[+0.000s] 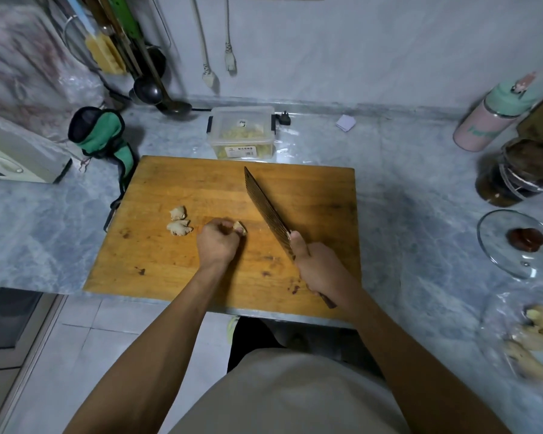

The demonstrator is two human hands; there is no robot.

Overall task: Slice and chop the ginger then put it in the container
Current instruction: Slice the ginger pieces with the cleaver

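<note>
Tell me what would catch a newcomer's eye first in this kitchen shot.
First, the long dark knife gripped by the right hand, slanting across the wooden cutting board at the centre. Just left of the blade, the left hand pinches a ginger piece, with two more ginger chunks lying farther left. Behind the board stands a clear container holding pale cut pieces.

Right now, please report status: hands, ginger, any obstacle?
Left hand holds ginger piece on cutting board. Right hand grips knife. No obstacle.

Pale ginger knob (239, 227) on board, clear lidded container (241, 133) behind.
</note>
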